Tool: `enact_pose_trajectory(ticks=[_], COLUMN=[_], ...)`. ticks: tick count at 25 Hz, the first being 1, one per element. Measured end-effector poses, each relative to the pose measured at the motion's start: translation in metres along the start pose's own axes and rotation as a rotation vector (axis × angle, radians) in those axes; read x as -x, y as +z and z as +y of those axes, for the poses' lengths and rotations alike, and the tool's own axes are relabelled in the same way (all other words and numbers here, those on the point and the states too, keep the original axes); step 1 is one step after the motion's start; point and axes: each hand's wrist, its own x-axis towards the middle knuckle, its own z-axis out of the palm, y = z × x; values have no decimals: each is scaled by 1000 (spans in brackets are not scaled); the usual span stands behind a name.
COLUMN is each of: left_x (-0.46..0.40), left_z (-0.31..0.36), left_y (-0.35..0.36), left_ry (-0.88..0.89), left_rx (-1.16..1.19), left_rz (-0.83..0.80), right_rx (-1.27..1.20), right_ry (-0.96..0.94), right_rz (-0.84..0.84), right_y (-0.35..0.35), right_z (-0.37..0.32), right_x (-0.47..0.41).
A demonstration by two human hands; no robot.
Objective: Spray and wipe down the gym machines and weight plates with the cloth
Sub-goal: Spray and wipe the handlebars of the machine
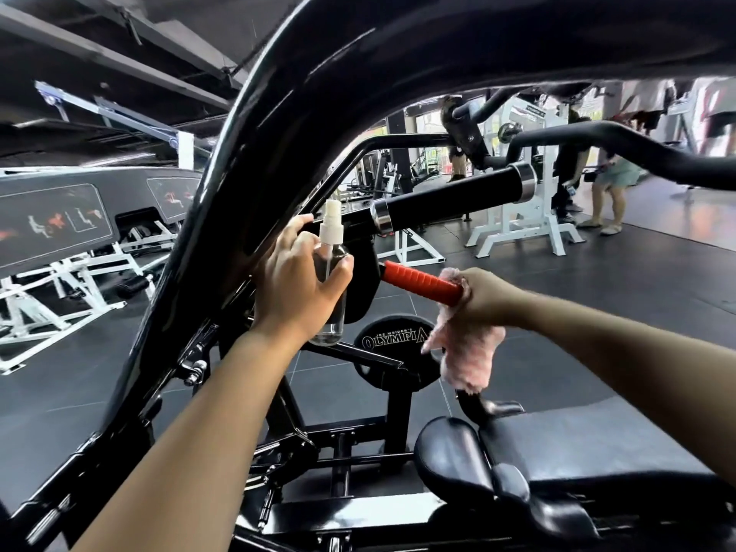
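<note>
wiping ribbed red handle [418,281] with fluffy pink cloth [466,352], clear bottle [330,272] alongside.

The near end of the red handle [420,281] is hidden inside the right hand [488,298], and the pink cloth [466,352] covers that hand's fingers. The left hand [296,280] hides part of the clear spray bottle [331,272]. The cloth also covers the last letter of the round black plate [392,352]. 2 people [589,181] in the far background are blurred. The black curved frame [278,113] runs off the top edge.
</note>
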Motion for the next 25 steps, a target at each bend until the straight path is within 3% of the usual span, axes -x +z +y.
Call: enact_pose_trajectory(ticks=[2,3,8,10,14,16,21,25], left_x=[0,0,0,-1,0,0,1,0], left_z=[0,-1,1,1,1,1,0,1], left_y=[-1,0,-1,-1,-2,-4,-5,-4], left_ry=[-2,-3,-12,-8,20,15,-14,7], left_rx=[16,21,35,27,11,5,-8,-9], left_rz=[-9,-16,-2,-5,8,7,-23,-1], right_rx=[-80,-50,248,324,279,282,629,307], right_ry=[65,78,-39,-70,-148,-188,-175,-94], right_rz=[-323,-327,345,365,134,112,307,491], right_y=[-15,-14,16,15,1,-5,-22,-29], right_z=[-4,-4,-12,-15,-18,-17,-28,-50], right_x=[-11,-15,1,5,5,11,11,2])
